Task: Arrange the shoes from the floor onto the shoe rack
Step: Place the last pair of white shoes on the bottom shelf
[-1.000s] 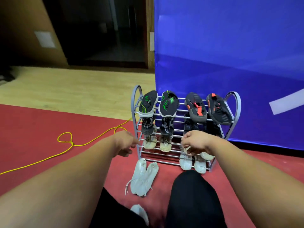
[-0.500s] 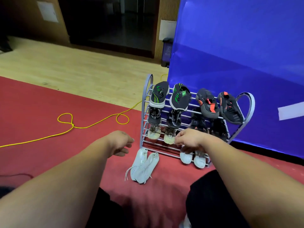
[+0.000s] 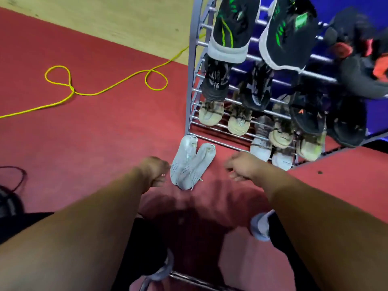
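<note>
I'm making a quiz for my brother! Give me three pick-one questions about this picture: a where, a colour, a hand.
1. Where is the pale grey lace-up sneaker pair?
A) top shelf
B) red carpet before the grey metal shoe rack
C) in a hand

2. What colour is the thin looped cord?
A) blue
B) yellow
C) white

3. The right hand is
A) gripping a shoe
B) pulling the cord
C) holding nothing

Answers: B, they lie on the carpet; B, bright yellow; C, its fingers curl round nothing.
</note>
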### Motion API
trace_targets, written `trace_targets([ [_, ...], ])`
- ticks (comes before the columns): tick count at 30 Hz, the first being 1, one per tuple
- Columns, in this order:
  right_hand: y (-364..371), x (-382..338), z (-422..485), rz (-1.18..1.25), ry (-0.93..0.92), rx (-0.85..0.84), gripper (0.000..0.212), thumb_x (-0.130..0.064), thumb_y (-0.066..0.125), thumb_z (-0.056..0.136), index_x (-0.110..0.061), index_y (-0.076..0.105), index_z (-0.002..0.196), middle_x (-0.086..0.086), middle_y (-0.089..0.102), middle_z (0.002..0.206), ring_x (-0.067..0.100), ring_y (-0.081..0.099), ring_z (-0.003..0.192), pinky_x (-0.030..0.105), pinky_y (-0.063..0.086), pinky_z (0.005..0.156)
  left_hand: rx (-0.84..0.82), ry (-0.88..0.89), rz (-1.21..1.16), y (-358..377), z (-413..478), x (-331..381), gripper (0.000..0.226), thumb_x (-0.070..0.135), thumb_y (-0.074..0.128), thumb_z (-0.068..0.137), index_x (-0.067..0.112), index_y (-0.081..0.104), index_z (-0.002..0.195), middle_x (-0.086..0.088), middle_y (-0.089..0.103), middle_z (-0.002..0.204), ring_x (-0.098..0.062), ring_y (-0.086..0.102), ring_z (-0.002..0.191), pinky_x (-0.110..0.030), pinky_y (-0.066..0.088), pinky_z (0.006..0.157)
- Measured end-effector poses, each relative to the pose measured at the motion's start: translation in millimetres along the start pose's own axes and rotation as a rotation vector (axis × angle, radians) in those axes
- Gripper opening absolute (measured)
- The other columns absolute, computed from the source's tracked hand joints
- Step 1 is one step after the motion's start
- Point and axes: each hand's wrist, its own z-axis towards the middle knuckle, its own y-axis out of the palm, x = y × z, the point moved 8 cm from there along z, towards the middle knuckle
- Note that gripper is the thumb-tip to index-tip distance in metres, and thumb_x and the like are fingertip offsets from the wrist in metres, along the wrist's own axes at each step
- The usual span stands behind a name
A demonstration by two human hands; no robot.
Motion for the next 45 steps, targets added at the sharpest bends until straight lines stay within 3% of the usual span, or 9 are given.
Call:
trace_targets([
  [4,12,33,74,0.083,0.075,0.043,0.018,-0.021,0.067,0.095,-0.005,0.067,0.105,0.016,0.064,0.086,0.027,0.061,0.07,0.034,0.052,0.065,-0.002,-0.092,-0.028,16,62,-21,0.015,0.011,0.053,0.097,0.014,0.057,0.083,-0.006,0.051,0.081,-0.019,0.048,0.064,-0.026,0.04,0.056],
  [12,46,51,195,0.199,0.14,0.07,0.029,-0.037,0.068,0.096,-0.013,0.058,0.082,0.007,0.053,0.07,0.018,0.047,0.053,0.028,0.038,0.05,0.164,-0.269,-0.102,35,157,-82,0.019,-0.001,0.057,0.084,0.009,0.059,0.068,-0.008,0.049,0.066,-0.02,0.041,0.055,-0.028,0.039,0.055],
  [17,63,36,242,0.262,0.114,0.07,0.078,-0.065,0.073,0.052,-0.013,0.071,0.11,0.0,0.072,0.093,0.019,0.068,0.082,0.038,0.058,0.079,0.169,-0.322,-0.222,53,191,-116,0.02,0.005,0.065,0.085,0.003,0.071,0.104,-0.013,0.065,0.082,-0.025,0.061,0.068,-0.029,0.051,0.057],
  [20,71,42,267,0.261,0.087,0.057,0.095,-0.067,0.073,0.042,-0.015,0.067,0.121,-0.002,0.073,0.099,0.015,0.07,0.085,0.035,0.058,0.074,0.225,-0.275,-0.274,53,208,-119,0.043,0.018,0.081,0.069,0.003,0.071,0.108,-0.013,0.075,0.091,-0.027,0.072,0.074,-0.038,0.063,0.067],
  [27,62,52,283,0.221,0.112,-0.079,0.039,-0.031,0.081,0.072,-0.019,0.067,0.107,0.002,0.069,0.102,0.018,0.064,0.087,0.038,0.06,0.08,0.314,-0.13,-0.193,55,231,-127,0.066,0.059,0.085,0.044,0.014,0.074,0.09,-0.003,0.079,0.083,-0.025,0.076,0.077,-0.048,0.063,0.078],
  [32,60,60,294,0.22,0.165,-0.153,0.071,-0.028,0.075,0.046,-0.02,0.07,0.117,0.003,0.07,0.122,0.021,0.07,0.106,0.032,0.061,0.077,0.113,-0.129,-0.422,80,220,-118,0.039,0.018,0.086,0.075,0.005,0.071,0.109,-0.015,0.078,0.1,-0.037,0.075,0.09,-0.055,0.061,0.079],
  [35,52,61,280,0.195,0.144,-0.155,0.048,-0.018,0.069,0.056,-0.011,0.071,0.103,0.006,0.068,0.101,0.019,0.067,0.087,0.031,0.059,0.075,0.007,-0.144,-0.425,86,213,-109,0.03,-0.001,0.073,0.085,0.002,0.068,0.114,-0.018,0.076,0.104,-0.033,0.076,0.079,-0.041,0.06,0.059],
  [39,35,85,250,0.17,0.131,-0.276,0.04,-0.002,0.056,0.073,-0.001,0.066,0.111,0.018,0.059,0.09,0.024,0.056,0.063,0.03,0.054,0.059,-0.121,-0.132,-0.4,88,203,-103,0.039,-0.005,0.062,0.09,0.003,0.063,0.129,-0.019,0.073,0.117,-0.041,0.07,0.106,-0.052,0.06,0.087],
  [45,7,160,206,0.568,0.263,-0.317,0.058,0.008,0.047,0.075,-0.002,0.067,0.128,0.02,0.068,0.13,0.035,0.066,0.118,0.042,0.057,0.09,-0.228,-0.062,-0.485,102,185,-91,0.043,-0.001,0.06,0.092,0.008,0.059,0.135,-0.019,0.068,0.128,-0.044,0.065,0.115,-0.06,0.052,0.098],
])
